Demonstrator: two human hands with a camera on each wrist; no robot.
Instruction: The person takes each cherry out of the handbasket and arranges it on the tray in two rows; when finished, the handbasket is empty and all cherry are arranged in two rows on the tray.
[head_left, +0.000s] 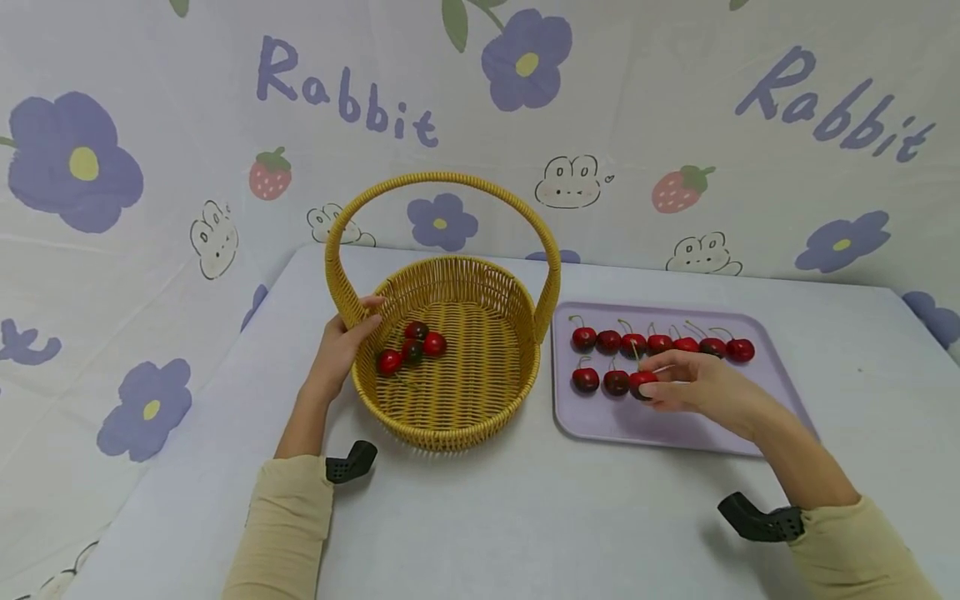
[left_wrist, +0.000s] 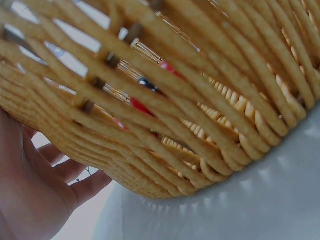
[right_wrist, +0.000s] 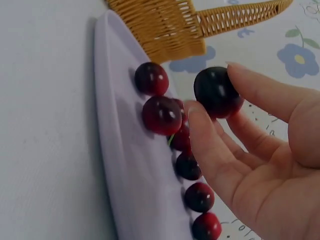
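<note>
My right hand (head_left: pixel 701 383) pinches a dark red cherry (right_wrist: pixel 216 92) between thumb and fingers, above the lilac tray (head_left: pixel 675 425). Beside it in the front row are a cherry (head_left: pixel 617 382) and another cherry (head_left: pixel 586 380). Behind them runs a row of several cherries (head_left: pixel 659 345), most with stems. My left hand (head_left: pixel 341 350) grips the yellow woven basket (head_left: pixel 450 429) at its left side, by the foot of the tall handle (head_left: pixel 442 177). Inside the basket, several cherries (head_left: pixel 433 343) lie together toward the left; through the weave, bits of red show in the left wrist view.
A white-covered table (head_left: pixel 480 525) bears the basket at left centre and the tray to its right. Behind stands a cloth backdrop (head_left: pixel 615 83) printed with flowers, rabbits and strawberries. A black wrist mount (head_left: pixel 759 518) sticks out from the right sleeve, another mount (head_left: pixel 351 463) from the left.
</note>
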